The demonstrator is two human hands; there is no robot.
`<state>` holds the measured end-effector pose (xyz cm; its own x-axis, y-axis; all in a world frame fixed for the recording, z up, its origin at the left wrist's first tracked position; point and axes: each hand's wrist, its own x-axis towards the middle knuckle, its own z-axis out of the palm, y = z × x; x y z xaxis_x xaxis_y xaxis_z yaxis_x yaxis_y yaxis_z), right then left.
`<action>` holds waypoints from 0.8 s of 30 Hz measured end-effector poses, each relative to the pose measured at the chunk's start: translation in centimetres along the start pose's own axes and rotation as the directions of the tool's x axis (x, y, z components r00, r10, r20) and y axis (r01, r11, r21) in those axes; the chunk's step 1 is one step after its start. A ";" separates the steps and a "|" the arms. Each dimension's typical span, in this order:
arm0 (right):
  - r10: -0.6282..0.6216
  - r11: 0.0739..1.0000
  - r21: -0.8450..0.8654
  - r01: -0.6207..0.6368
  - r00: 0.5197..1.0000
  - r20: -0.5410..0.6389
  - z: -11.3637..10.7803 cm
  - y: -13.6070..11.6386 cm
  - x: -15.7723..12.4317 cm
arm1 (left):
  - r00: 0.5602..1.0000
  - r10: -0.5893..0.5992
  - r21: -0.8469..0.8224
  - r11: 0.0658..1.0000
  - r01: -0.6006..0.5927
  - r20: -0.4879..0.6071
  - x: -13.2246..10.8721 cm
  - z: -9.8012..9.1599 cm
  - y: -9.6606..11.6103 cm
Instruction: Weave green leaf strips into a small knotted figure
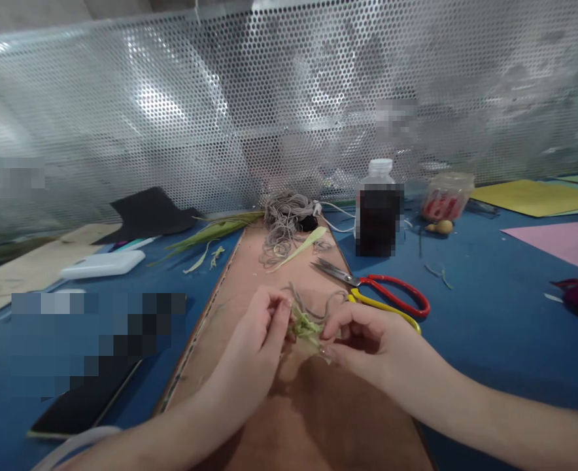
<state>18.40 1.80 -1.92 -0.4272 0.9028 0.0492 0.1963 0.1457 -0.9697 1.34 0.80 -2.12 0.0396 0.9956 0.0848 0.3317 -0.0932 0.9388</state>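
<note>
Both my hands meet over a brown cardboard sheet (250, 288). My left hand (257, 340) and my right hand (362, 337) pinch a small green leaf bundle (305, 325) between their fingertips. A grey string (313, 302) loops up from the bundle and lies on the cardboard. Further back on the cardboard sits a tangled heap of grey string (282, 219) with a loose green leaf strip (301, 247) beside it. Red and yellow handled scissors (382, 294) lie just beyond my right hand, closed.
A bottle of dark liquid (378, 209) and a clear tub (446, 194) stand at the back on the blue table (490, 307). Long green leaves (210, 232), a white box (103, 263) and a black phone (80, 405) lie to the left. Coloured paper sheets (534, 196) lie right. A perforated metal screen (289, 98) closes the back.
</note>
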 end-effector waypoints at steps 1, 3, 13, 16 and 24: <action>-0.007 1.000 -0.014 0.007 1.000 -0.004 0.0 0.0 -0.1 | 1.000 -0.013 -0.014 1.000 0.012 -0.006 0.0 0.0 0.1; -0.026 0.999 -0.026 0.026 1.000 -0.013 0.0 -0.1 -0.2 | 0.999 -0.036 -0.031 0.999 0.036 -0.029 0.0 -0.1 0.4; -0.028 1.000 -0.006 0.028 0.998 -0.063 -0.2 -0.8 -0.2 | 0.995 -0.079 -0.112 0.991 0.071 -0.066 0.2 0.0 0.6; -0.035 0.999 -0.018 0.034 0.996 -0.077 -0.2 -0.6 -0.2 | 0.994 -0.083 -0.143 0.987 0.072 -0.071 0.2 0.0 0.7; -0.002 1.000 0.011 0.003 0.990 -0.139 -0.5 -0.9 -0.1 | 0.993 -0.069 -0.278 0.960 0.039 -0.098 0.7 -0.1 0.7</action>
<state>18.70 1.81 -0.90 -0.3012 0.9499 0.0838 0.1854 0.1445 -0.9720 1.46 1.48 -1.38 -0.0756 0.9958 0.0519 0.0578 -0.0476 0.9972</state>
